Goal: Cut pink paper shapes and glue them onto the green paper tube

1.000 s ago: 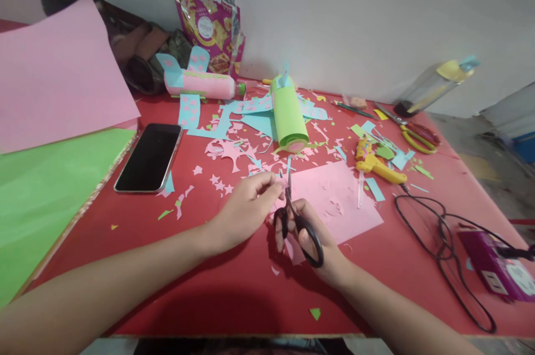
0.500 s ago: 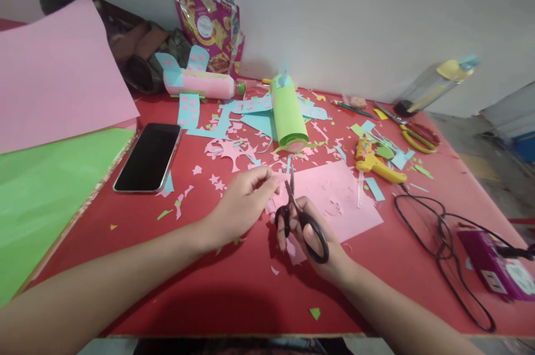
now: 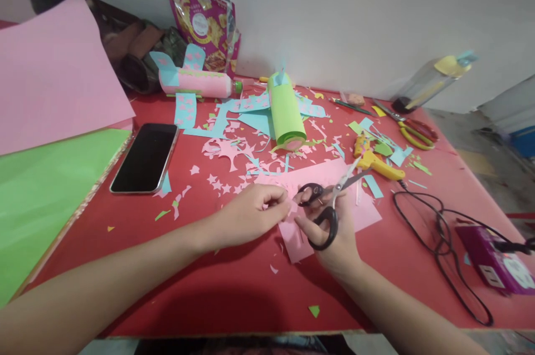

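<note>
My left hand point(image 3: 259, 209) has its thumb and fingertips pinched on a small piece of pink paper point(image 3: 293, 205), much of it hidden by the fingers. Close on its right, my right hand point(image 3: 336, 235) holds black-handled scissors point(image 3: 341, 183), their blades parted and pointing up and away to the right. The right thumb and a fingertip reach toward the small piece; whether they touch it I cannot tell. Beneath both hands lies a sheet of pink paper point(image 3: 366, 214) with cut scraps on it. Small pink paper stars point(image 3: 226, 188) lie beyond my left hand.
Past the scraps lies a green paper-covered tube with blue wings point(image 3: 287, 112), beside a pink-wrapped bottle point(image 3: 203, 84). A phone point(image 3: 145, 157) lies left. Rightward are a yellow glue gun point(image 3: 382, 165), its looped cable point(image 3: 438, 227), red-and-yellow scissors point(image 3: 416, 135) and a purple box point(image 3: 487, 257).
The scissors have swung from pointing forward at the paper to pointing right, lying back across my right hand. My left hand has shifted slightly right and nearer to me.
</note>
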`<state>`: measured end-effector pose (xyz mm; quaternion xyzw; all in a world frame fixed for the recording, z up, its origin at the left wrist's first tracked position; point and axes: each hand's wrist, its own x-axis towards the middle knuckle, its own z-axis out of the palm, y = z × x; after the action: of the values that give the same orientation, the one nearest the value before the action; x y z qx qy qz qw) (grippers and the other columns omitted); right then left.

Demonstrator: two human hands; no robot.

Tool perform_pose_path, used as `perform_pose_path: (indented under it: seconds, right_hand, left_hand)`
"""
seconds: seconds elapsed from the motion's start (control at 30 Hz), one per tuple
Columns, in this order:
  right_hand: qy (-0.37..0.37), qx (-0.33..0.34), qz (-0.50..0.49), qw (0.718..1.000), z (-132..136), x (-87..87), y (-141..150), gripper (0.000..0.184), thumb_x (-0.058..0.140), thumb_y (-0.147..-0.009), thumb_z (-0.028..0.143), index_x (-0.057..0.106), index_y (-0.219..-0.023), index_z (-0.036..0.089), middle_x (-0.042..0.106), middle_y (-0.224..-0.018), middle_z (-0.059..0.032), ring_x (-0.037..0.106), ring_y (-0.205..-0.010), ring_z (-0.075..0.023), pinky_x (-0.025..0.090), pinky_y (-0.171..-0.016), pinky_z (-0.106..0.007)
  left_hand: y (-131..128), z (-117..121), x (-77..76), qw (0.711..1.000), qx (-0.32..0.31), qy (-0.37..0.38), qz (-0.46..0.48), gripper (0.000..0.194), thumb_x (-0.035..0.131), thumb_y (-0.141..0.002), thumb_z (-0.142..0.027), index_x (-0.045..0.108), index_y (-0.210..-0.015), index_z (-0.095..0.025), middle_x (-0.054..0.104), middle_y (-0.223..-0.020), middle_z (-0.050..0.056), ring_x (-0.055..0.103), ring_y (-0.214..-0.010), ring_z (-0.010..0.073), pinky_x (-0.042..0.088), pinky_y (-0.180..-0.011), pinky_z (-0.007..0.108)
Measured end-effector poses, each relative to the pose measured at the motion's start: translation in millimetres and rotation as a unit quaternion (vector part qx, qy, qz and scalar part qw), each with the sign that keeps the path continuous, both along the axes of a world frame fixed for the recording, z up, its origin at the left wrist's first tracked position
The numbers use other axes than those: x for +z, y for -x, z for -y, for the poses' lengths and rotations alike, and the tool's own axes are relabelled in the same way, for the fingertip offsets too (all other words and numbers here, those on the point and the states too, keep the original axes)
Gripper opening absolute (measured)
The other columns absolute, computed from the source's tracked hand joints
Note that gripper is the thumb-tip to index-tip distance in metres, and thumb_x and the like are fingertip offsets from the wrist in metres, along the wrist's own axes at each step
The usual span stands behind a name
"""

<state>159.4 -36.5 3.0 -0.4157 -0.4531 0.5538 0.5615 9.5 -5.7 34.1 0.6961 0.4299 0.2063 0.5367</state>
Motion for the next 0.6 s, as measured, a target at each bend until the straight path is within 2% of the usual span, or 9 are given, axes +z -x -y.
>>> perform_pose_path:
  seconds: [0.23,0.6]
  right_hand:
    - [-0.022,0.002,0.019,1.0,1.5,1.6,1.2,0.037,0.068,-0.063,0.014,0.036,-0.077,0.027,0.049,-0.078,0.004,0.054,-0.078,-0.0146,0.041,-0.079,-0.037]
    - [-0.012,0.002,0.002,1.0,2.6,2.2,1.7,0.036,0.067,-0.064,0.012,0.036,-0.076,0.026,0.05,-0.078,0.0048,0.054,-0.076,-0.0129,0.042,-0.076,-0.035]
  left_hand:
    - [-0.6,0.7,-1.5,1.0,-0.015,0.004,0.015,0.029,0.04,-0.078,-0.022,0.035,-0.051,-0.017,0.034,-0.051,-0.006,0.032,-0.049,0.0073,0.025,-0.047,0.021]
    - [-0.2,0.5,-1.0,0.999,-0.03,0.01,-0.008,0.03,0.039,-0.079,-0.024,0.03,-0.052,-0.017,0.028,-0.052,-0.006,0.03,-0.05,0.0073,0.024,-0.047,0.021]
